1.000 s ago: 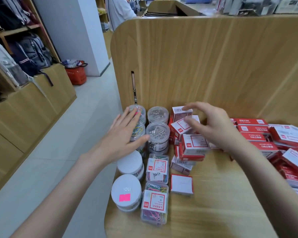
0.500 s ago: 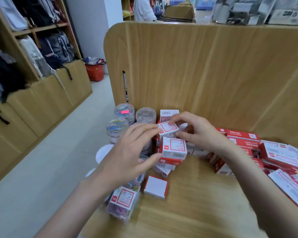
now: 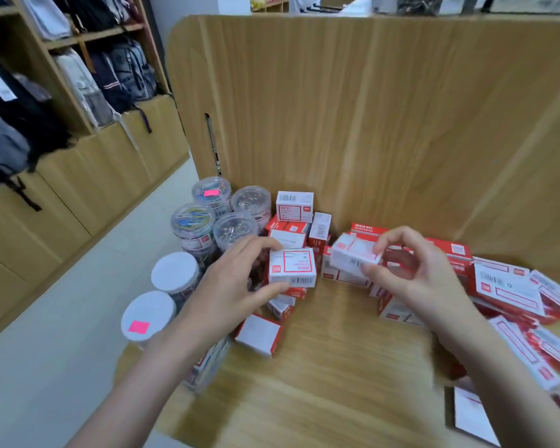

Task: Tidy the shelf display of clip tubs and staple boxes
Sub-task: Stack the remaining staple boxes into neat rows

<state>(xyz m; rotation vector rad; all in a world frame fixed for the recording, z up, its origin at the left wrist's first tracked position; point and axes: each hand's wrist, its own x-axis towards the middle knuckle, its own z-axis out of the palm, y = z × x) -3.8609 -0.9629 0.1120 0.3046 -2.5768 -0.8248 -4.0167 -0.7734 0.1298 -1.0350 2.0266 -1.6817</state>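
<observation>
My left hand (image 3: 230,286) pinches a small white-and-red staple box (image 3: 293,270) between thumb and fingers, just above the heap of boxes. My right hand (image 3: 414,273) holds another white-and-red box (image 3: 353,255) by its right end, lifted a little to the right of the first. Behind them, more staple boxes (image 3: 294,206) are stacked against the wooden back panel. Clear round clip tubs (image 3: 193,221) stand at the left, two with white lids (image 3: 175,273). One box (image 3: 259,334) lies alone on the shelf in front.
Flat red-and-white packs (image 3: 508,289) sprawl untidily along the right side of the wooden shelf (image 3: 320,383). A tall wooden panel (image 3: 369,108) closes the back. Left of the shelf edge the floor drops away, with backpack shelves (image 3: 62,76) beyond.
Both hands came together over the box heap, then drew apart, each lifting one staple box. My left hand left the clip tubs. The view shifted right and down.
</observation>
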